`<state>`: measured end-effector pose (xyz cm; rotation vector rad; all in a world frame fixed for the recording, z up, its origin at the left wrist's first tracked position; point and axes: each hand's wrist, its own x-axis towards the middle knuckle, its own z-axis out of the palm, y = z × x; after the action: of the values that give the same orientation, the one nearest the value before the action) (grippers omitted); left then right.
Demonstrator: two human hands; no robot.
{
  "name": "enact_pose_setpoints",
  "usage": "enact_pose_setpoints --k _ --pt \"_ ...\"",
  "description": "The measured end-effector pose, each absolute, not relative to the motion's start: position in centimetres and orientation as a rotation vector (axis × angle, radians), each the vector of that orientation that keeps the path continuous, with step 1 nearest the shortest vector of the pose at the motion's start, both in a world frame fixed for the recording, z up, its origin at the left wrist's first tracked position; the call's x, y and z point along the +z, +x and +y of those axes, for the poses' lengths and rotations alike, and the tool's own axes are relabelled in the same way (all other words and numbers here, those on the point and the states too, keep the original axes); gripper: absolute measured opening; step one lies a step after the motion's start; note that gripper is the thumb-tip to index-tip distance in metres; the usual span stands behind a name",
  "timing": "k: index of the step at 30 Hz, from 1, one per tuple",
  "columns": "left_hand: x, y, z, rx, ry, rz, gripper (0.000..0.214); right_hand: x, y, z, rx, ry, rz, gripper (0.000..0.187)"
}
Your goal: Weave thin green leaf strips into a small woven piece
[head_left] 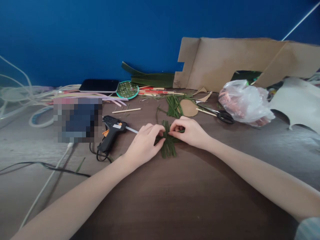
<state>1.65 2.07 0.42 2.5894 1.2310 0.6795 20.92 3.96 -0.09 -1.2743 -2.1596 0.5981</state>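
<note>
Green leaf strips [169,148] lie crossed over one another on the table between my hands, like a small woven patch. My left hand [146,140] is closed at the patch's left side, thumb and fingers pinching the strips there. On the right side, my right hand [188,131] pinches a green strip between thumb and forefinger, its other fingers curled. Just behind my hands is a pile of cut leaf strips [174,106] beside a round cardboard disc [189,108]. A black glue gun [111,133] with a glue stick in it lies left of my left hand.
Black-handled scissors [225,116] and a plastic bag [246,103] are at the right. Folded cardboard [225,63] leans on the blue wall. A phone [99,85], a green-rimmed round dish [127,90] and a wooden stick [126,110] lie at the back left. Cables [47,165] cross the left side.
</note>
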Motion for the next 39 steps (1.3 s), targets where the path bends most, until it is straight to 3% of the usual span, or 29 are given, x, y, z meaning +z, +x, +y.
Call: enact_pose_setpoints --k 12,17,21,32,37,39 --pt "0.5 1.7 2.1 0.723 2.542 1.235 0.013 -0.1 21.1 3.8 0.63 -1.233 -2.117 0.007" --pt "0.5 1.6 2.2 0.638 2.782 1.177 0.005 0.0 21.4 3.7 0.678 -1.154 -2.007 0.004" --pt "0.6 1.6 2.1 0.58 3.055 1.079 0.015 0.4 21.6 3.8 0.709 -1.094 -1.999 0.002" --pt "0.8 1.9 1.9 0.635 3.126 1.126 0.02 1.0 20.4 3.0 0.436 -0.869 -2.088 0.014" --pt "0.7 1.8 2.0 0.716 3.031 1.145 0.02 0.3 20.4 3.8 0.427 -1.098 -2.084 0.015" --pt "0.6 1.7 2.0 0.767 3.0 1.15 0.02 -0.1 20.4 4.1 0.416 -1.207 -2.16 0.024"
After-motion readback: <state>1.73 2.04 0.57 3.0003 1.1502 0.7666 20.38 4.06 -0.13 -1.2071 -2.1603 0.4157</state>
